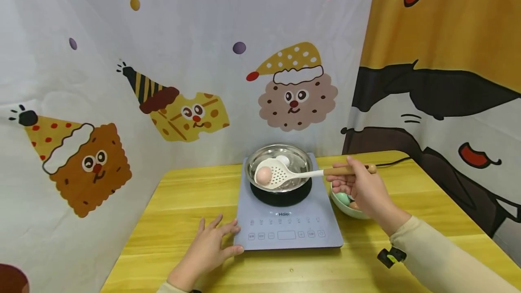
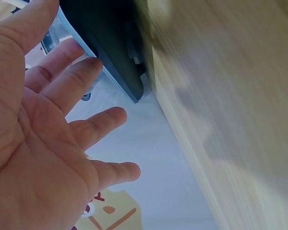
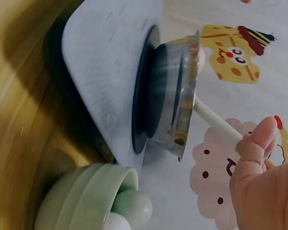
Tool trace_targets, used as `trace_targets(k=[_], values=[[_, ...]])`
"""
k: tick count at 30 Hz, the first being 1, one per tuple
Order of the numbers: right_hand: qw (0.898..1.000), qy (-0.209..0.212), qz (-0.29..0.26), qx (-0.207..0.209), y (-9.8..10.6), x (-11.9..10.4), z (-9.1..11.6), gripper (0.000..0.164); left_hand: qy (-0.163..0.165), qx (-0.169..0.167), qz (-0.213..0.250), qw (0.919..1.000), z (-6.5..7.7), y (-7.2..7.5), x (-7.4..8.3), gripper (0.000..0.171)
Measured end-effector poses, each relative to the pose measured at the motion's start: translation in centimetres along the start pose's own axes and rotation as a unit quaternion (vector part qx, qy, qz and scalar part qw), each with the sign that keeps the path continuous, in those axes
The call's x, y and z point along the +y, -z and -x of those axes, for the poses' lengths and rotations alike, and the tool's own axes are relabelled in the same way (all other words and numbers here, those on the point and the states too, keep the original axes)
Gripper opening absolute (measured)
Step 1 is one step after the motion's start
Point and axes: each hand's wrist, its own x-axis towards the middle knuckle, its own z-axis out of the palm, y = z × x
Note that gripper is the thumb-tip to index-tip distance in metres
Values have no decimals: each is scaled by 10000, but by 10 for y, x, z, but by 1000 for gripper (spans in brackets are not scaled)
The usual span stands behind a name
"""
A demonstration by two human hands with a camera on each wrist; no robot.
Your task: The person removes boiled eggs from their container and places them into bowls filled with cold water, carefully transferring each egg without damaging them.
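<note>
My right hand (image 1: 368, 193) grips the wooden handle (image 1: 335, 171) of a white slotted spoon (image 1: 282, 174). In the spoon's bowl sits a light brown egg (image 1: 263, 175), over a round steel pot (image 1: 307, 163). Behind the spoon, a white egg (image 1: 283, 161) shows inside the pot. The pot stands on the black ring of a pale Haier induction cooktop (image 1: 293, 227). My left hand (image 1: 207, 248) has its fingers spread, with thumb and fingertips right at the cooktop's left edge; the left wrist view shows the palm (image 2: 48, 143) holding nothing.
Right of the cooktop, a pale green bowl (image 3: 81, 201) holds several eggs, among them a green one (image 3: 134, 208). A black cord (image 1: 395, 162) runs back right across the wooden table (image 1: 171, 202). Printed cloth (image 1: 195, 49) hangs behind the table and along its sides.
</note>
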Motion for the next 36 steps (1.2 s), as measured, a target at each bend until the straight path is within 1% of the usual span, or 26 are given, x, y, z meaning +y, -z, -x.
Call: trace_targets(k=[2, 4, 6, 8, 10, 12, 15, 18, 21, 23, 25, 26, 28, 31, 33, 35, 36], values=[[9995, -175, -270, 10, 2, 0, 0, 51, -12, 9, -29, 10000, 0, -1, 0, 59], [9989, -214, -407, -55, 3, -1, 0, 51, -13, 22, -39, 10000, -1, -1, 0, 58], [9988, -145, -419, -215, 3, -1, 0, 48, -12, 46, -46, 10000, -1, -1, 0, 58], [9983, -92, -379, -432, 4, -2, 0, 40, -9, 65, -43, 10000, 0, -1, 0, 58], [9973, -41, -216, -704, 6, -2, 1, 31, -11, 78, -27, 10000, 0, 0, 0, 57], [9956, -27, 39, -939, 10, -2, 2, 25, -24, 88, -24, 10000, 0, 0, 0, 57], [9920, 40, 492, -1159, 15, -2, 4, 26, -33, 94, -19, 9999, 0, 0, 0, 58], [9892, 206, 922, -1120, 16, -1, 5, 36, -23, 75, -25, 10000, 0, 0, 0, 60], [9863, 486, 1281, -918, 14, 2, 6, 48, -1, 47, -15, 10000, 0, 0, 0, 60], [9849, 606, 1433, -753, 11, 4, 8, 54, 9, 35, 12, 10000, 0, -1, -1, 60], [9842, 707, 1490, -641, 10, 7, 9, 56, 14, 20, 50, 10000, 0, -2, -1, 60], [9850, 720, 1453, -594, 9, 8, 10, 55, 15, 13, 70, 10000, 0, -3, -2, 59], [9887, 750, 1175, -556, 9, 9, 11, 50, 16, 3, 97, 10000, 0, -4, -2, 59], [9930, 843, 546, -626, 10, 5, 15, 40, 12, 8, 97, 10000, 0, -6, -4, 59], [9926, 984, 241, -663, 12, 0, 20, 35, 14, 20, 63, 10000, 0, -6, -4, 58], [9909, 1153, 48, -694, 14, -9, 27, 34, 12, 35, 32, 10000, -1, -6, -5, 57], [9902, 1228, 49, -662, 17, -14, 31, 34, 13, 46, 17, 10000, -1, -6, -5, 57]])
